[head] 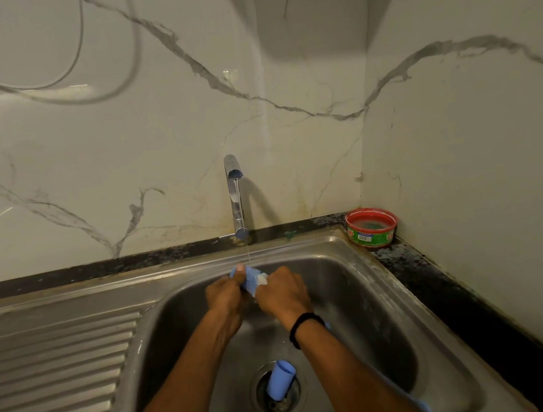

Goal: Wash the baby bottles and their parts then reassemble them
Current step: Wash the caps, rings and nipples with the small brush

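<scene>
Scrubbing step: left hand (226, 293) grips bottle (249, 278), right hand (283, 292) grips brush (261, 279); tap (235, 190) at twelve o'clock. Next, likely: rinse.

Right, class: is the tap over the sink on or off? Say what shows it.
On. A thin stream of water runs from the spout of the tap down onto the blue bottle held above the sink basin.

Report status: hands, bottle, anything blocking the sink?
Left hand grips blue bottle under thin stream from tap. Right hand grips what looks like a brush, bristles at bottle's end. Blue cup lies over drain, may slow draining.
</scene>
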Motion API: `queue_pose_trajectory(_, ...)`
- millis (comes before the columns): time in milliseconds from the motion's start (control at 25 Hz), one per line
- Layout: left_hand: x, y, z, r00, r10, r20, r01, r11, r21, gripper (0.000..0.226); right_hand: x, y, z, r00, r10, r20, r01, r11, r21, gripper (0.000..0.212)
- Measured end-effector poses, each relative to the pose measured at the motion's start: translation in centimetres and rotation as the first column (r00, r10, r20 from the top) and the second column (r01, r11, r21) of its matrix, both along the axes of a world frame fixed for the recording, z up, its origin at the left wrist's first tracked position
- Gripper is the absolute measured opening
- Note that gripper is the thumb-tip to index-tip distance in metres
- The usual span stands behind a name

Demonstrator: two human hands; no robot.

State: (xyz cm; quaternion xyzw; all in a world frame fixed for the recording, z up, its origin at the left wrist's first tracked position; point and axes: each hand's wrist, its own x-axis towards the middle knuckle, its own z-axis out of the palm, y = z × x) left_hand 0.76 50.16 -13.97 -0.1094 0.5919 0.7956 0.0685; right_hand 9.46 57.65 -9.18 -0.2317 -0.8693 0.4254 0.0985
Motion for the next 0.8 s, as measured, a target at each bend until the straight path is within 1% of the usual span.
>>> queue_pose_trajectory(80,-0.2,0.0,-0.1,0.996,0.095,-0.001,-0.095,0.995,-0.038,0.018,0.2,-0.5,0.3,1.0,0.017,0.018,-0.017,1.0,0.014,0.043)
queue_pose_trajectory(160,-0.4,0.1,-0.6,0.987,0.154,0.038,-0.151,0.987,-0.063,0.02,0.4,-0.8,0.3,0.999,0.014,0.036,-0.015,0.998,0.054,0.042)
queue_pose_trajectory(320,0.0,0.5,-0.3,0.987,0.146,0.068,-0.143,0.989,-0.036,0.024,0.6,-0.8,0.5,0.997,0.009,0.07,-0.02,0.987,0.158,0.042)
queue_pose_trajectory(440,-0.4,-0.7,-0.7,0.979,0.196,0.062,-0.192,0.98,-0.057,0.017,0.9,-0.7,0.8,0.995,-0.005,0.096,-0.018,0.971,0.238,0.046)
queue_pose_trajectory(520,-1.3,-2.4,-1.4,0.979,0.205,0.002,-0.203,0.973,-0.112,0.012,1.3,0.0,1.0,0.993,-0.05,0.107,0.019,0.963,0.267,0.047)
queue_pose_trajectory(640,-0.8,-3.2,-1.5,0.99,0.068,-0.126,-0.101,0.956,-0.275,0.022,1.5,1.9,1.2,0.987,-0.133,0.093,0.101,0.951,0.292,0.045)
queue_pose_trajectory(720,0.2,-3.0,-1.2,0.972,-0.046,-0.231,-0.042,0.931,-0.363,0.02,1.6,2.0,1.2,0.99,-0.111,0.085,0.084,0.959,0.273,0.046)
queue_pose_trajectory(800,0.5,-2.9,-1.0,0.936,-0.165,-0.312,0.016,0.903,-0.43,0.029,1.6,1.8,1.3,0.995,-0.065,0.071,0.045,0.966,0.253,0.046)
